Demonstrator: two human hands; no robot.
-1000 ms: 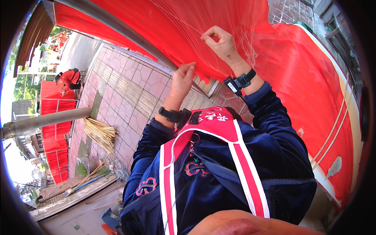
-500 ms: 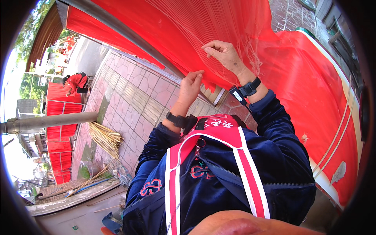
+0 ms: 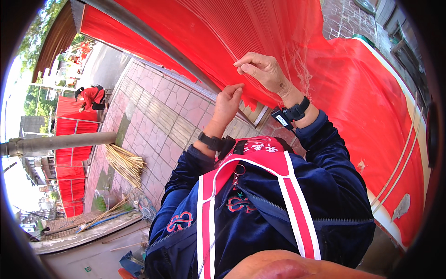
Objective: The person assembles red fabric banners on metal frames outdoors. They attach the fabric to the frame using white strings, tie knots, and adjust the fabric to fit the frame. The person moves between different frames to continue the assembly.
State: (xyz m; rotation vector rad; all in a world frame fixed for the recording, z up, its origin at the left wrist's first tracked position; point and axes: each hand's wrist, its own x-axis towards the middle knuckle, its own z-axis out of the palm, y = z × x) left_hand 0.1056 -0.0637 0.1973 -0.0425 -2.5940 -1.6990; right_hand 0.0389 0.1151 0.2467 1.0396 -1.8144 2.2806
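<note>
A wide red sheet point(image 3: 274, 28) stretches in front of me, with many fine pale threads point(image 3: 304, 69) running across it and bunching in a loose tangle near my right wrist. My right hand point(image 3: 265, 73) is raised over the sheet, thumb and forefinger pinched close to the threads; whatever lies between them is too fine to make out. Lower and to the left, my left hand point(image 3: 227, 103) is closed at the sheet's ragged lower edge, its fingertips against the red material. What it grips is hidden.
A metal bar point(image 3: 160, 44) crosses along the sheet's left side. More red sheet lies over a pale-edged surface point(image 3: 403, 76) at right. Left are a pole point(image 3: 69, 141), a bundle of thin sticks point(image 3: 124, 162), red-covered frames point(image 3: 70, 158) and a person in red point(image 3: 90, 96) bending over one.
My right hand has shifted slightly left and down, its fingertips closer to my left hand. My left hand stays almost in place.
</note>
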